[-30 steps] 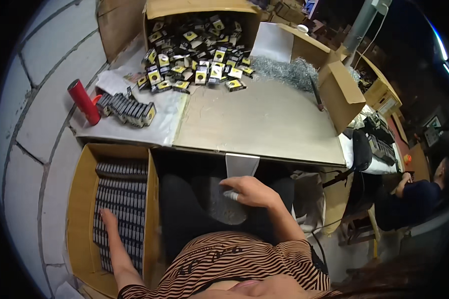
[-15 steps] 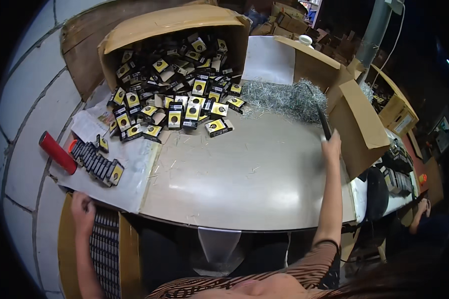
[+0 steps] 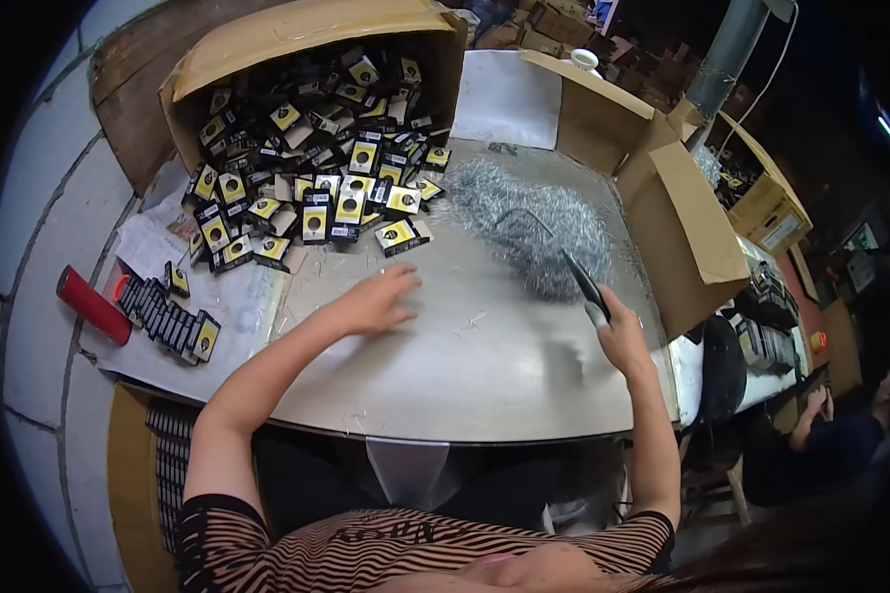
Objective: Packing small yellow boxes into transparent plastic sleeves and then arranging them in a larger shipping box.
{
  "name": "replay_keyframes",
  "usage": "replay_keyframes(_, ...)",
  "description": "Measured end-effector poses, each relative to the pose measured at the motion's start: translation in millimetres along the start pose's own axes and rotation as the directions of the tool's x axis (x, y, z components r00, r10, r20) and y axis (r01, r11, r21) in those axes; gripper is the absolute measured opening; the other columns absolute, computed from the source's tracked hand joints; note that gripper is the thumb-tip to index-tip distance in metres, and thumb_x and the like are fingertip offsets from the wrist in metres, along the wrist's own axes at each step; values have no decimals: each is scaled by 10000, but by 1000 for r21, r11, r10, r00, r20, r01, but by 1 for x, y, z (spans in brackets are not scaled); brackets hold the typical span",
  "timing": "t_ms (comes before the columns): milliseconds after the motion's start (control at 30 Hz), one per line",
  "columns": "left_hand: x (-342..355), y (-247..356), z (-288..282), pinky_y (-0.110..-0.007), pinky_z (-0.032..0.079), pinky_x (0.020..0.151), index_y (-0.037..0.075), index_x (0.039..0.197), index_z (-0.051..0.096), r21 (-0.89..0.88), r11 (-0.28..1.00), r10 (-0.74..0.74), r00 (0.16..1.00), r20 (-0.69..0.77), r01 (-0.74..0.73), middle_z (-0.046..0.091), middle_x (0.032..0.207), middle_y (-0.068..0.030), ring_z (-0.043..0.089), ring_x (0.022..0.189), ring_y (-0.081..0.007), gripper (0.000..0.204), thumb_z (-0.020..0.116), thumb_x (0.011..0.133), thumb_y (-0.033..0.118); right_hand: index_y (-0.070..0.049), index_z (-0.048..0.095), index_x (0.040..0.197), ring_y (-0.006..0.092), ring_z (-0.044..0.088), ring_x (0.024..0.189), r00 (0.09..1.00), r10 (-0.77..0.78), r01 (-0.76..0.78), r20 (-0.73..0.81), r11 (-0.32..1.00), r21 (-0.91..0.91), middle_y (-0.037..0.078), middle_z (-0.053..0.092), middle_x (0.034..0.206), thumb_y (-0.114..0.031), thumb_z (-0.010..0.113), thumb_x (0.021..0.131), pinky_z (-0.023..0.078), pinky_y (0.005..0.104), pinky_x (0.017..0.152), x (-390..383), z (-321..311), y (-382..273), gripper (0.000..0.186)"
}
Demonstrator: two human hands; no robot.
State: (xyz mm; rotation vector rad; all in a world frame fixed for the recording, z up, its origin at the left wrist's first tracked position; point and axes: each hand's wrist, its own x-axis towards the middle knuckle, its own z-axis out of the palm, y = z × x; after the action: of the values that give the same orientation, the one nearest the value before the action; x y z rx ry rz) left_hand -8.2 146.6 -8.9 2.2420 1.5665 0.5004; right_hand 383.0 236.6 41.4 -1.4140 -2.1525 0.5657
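Observation:
My left hand (image 3: 376,301) hovers open over the grey tabletop (image 3: 465,356), fingers spread, just below a spill of small black-and-yellow packets (image 3: 316,198). My right hand (image 3: 618,336) grips the black handle of a tool (image 3: 583,282) whose curved metal end reaches into a heap of thin silver wire pieces (image 3: 544,222). The packets pour out of a big cardboard box (image 3: 297,59) lying on its side at the back left.
A red cylinder (image 3: 91,304) and a row of stacked packets (image 3: 173,321) lie on paper at the left edge. Open cardboard boxes (image 3: 682,227) stand at the right. A box of packed rows (image 3: 163,474) sits below the table on my left. Another person (image 3: 850,425) sits at far right.
My left hand came up from the low box at my left onto the tabletop near the packets. My right hand took hold of the tool and stays on it by the wire heap.

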Motion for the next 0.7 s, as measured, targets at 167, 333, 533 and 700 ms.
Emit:
replay_keyframes(167,48,7,-14,-434,399,1025,51,1327,425,118,978,195,962,-191,-175,393,1387,-198,451,1231,-382,706,761,718,168,-22,570,1181,186,578,662,996,-41,36,73,997,70,106,611,757,-189,592,915,444,300,617,-80,-33,42,315)
replay_keyframes(333,107,41,-3,-490,416,985,97,1337,426,416,877,291,955,-62,-240,394,1400,-175,446,1246,-348,801,808,639,193,-4,574,1165,101,493,516,939,320,-329,125,731,598,19,530,661,-189,581,927,416,262,475,-136,-22,36,302)
replay_keyframes(533,123,29,6,-474,470,888,61,1104,564,363,913,177,982,64,-188,528,1228,-167,523,1128,-354,519,749,625,136,-45,557,981,70,464,464,901,430,-357,67,641,680,7,501,636,-169,574,918,359,223,386,-121,-38,-21,140)
replay_keyframes(700,71,23,-75,-422,464,692,17,783,559,213,977,54,949,-312,14,574,831,-178,589,840,-348,166,604,631,66,-52,559,1000,60,455,472,964,239,-82,-118,688,721,5,514,675,-161,574,917,348,217,388,-92,-92,-69,137)
